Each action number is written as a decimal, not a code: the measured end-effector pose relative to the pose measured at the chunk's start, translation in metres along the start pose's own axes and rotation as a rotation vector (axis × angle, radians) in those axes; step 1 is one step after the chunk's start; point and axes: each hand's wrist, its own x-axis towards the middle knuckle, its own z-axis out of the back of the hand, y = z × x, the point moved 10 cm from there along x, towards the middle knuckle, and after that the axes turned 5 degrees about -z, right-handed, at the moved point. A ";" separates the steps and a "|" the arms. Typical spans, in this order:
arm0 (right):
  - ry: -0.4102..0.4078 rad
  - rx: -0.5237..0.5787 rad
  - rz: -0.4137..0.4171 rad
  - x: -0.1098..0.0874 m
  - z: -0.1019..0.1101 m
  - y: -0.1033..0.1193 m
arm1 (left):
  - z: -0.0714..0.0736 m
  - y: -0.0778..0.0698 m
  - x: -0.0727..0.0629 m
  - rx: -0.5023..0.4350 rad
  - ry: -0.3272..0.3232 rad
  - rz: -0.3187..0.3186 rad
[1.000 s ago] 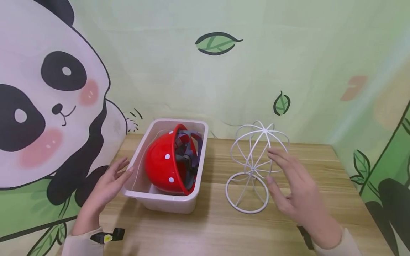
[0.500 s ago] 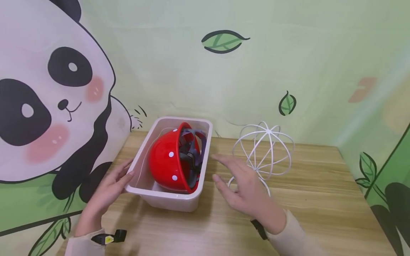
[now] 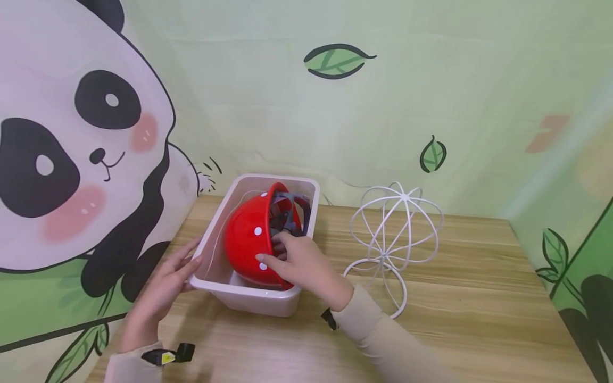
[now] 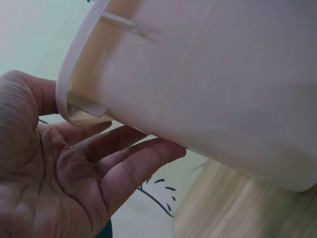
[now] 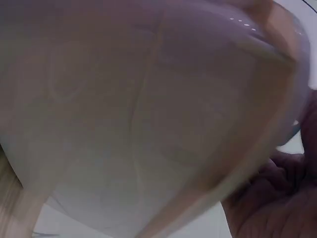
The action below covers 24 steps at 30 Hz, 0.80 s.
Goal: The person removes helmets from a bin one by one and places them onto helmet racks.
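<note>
A red helmet (image 3: 246,239) lies sideways in the white bin (image 3: 256,304), its brim grasped by the fingers of the right hand (image 3: 306,263); the left hand (image 3: 167,279) grips the bin's left edge.

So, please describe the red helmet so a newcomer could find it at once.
On the wooden table, left of the white wire stand, sits a white bin. The helmet lies sideways inside, opening to the right, the right hand at its rim. Its red, white-dotted shell sets it apart from the plain bin and stand.
</note>
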 end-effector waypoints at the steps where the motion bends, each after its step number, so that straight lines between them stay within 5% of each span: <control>1: -0.025 -0.038 -0.004 0.001 0.000 0.001 | 0.000 0.000 0.000 0.000 0.001 0.000; 7: -0.143 -0.208 0.029 0.004 -0.001 0.013 | 0.000 0.002 0.000 -0.011 -0.005 0.010; 11: -0.205 -0.167 0.028 0.005 0.006 0.013 | 0.000 0.001 0.000 -0.020 -0.015 0.018; 18: -0.374 0.137 -0.064 0.005 0.052 -0.002 | 0.000 -0.002 -0.002 -0.022 -0.033 0.028; 22: -0.390 0.408 -0.159 -0.003 0.070 -0.014 | 0.000 -0.004 -0.004 -0.007 -0.034 0.017; 24: -0.393 0.542 -0.141 -0.009 0.078 -0.008 | 0.001 -0.005 -0.005 0.004 -0.034 0.007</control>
